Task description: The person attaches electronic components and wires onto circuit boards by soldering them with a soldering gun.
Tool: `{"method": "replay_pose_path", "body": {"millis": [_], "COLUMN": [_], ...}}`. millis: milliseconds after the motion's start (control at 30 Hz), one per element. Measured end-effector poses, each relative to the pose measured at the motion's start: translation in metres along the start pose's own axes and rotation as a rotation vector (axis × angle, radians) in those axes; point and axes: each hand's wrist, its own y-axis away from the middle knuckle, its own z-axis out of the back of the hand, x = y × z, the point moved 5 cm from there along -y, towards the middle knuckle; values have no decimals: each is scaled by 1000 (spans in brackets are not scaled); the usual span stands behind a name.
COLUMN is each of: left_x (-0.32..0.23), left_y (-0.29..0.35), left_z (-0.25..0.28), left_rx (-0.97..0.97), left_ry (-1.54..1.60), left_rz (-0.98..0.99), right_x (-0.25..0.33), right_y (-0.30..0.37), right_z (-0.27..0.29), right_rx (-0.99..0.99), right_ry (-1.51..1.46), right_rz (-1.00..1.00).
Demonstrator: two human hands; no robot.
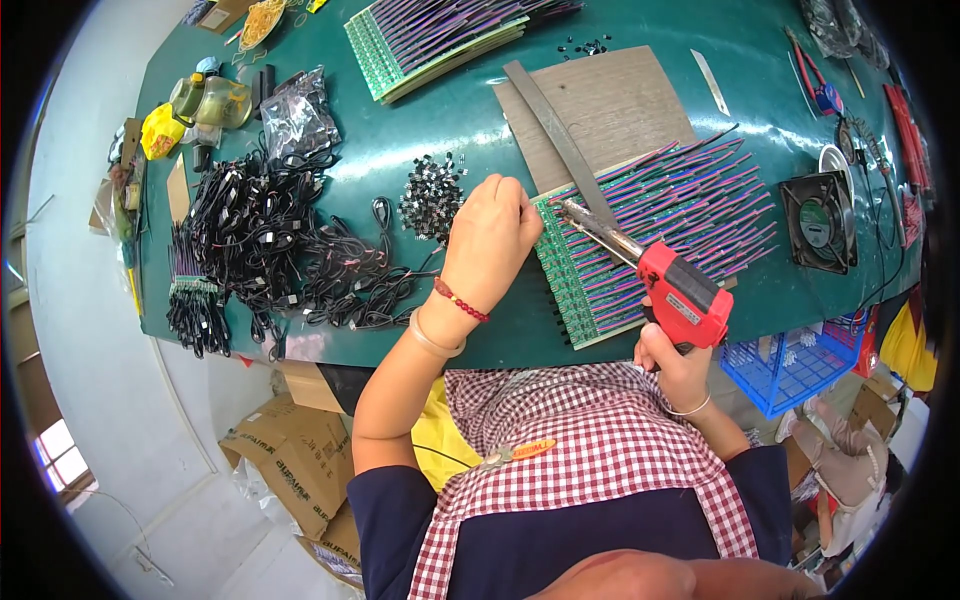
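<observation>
A: What lies farthest left on the table (350, 345)?

B: With the board panel (572, 285) as the clock's centre, a tangle of black cables (255, 215) lies toward nine o'clock, seemingly kept aside from the working spot. Below the table, toward eight, sits a carton (300, 455) with dark printing.

A: And next, moving right?

B: A heap of small black parts (432, 195) lies just past nine, probably there for easy reach. Then comes the left hand (492, 240), at the panel's left edge, fingers curled inward; their tips are hidden, so whether they pinch anything cannot be told.

A: Where is the panel itself?

B: At two o'clock from the middle of the view, its green strip facing the left hand, pink-and-dark wires fanning toward three. A metal bar (555, 130) crosses it from half past ten, perhaps as a weight.

A: The right hand (678, 368)?

B: Between five and six, wrapped round the handle of a red soldering gun (690, 300). The nozzle slants toward the green strip, likely so both hands meet there; contact is unclear. A small pale label marks its body.

A: Farther right?

B: A black fan (820, 222) at three, its hub bearing a green label too small to read.
</observation>
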Motion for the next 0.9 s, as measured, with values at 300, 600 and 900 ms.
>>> {"method": "replay_pose_path", "body": {"millis": [300,600,900], "left_x": [0,4,40], "left_y": [0,15,84], "left_z": [0,32,61], "left_rx": [-20,-11,144], "left_ry": [9,64,-439], "left_rz": [2,118,329], "right_x": [1,10,32], "right_y": [-1,-3,-9], "right_z": [-4,0,0], "right_rx": [-20,-9,10], "right_ry": [-22,8,-102], "right_rz": [-47,43,99]}}
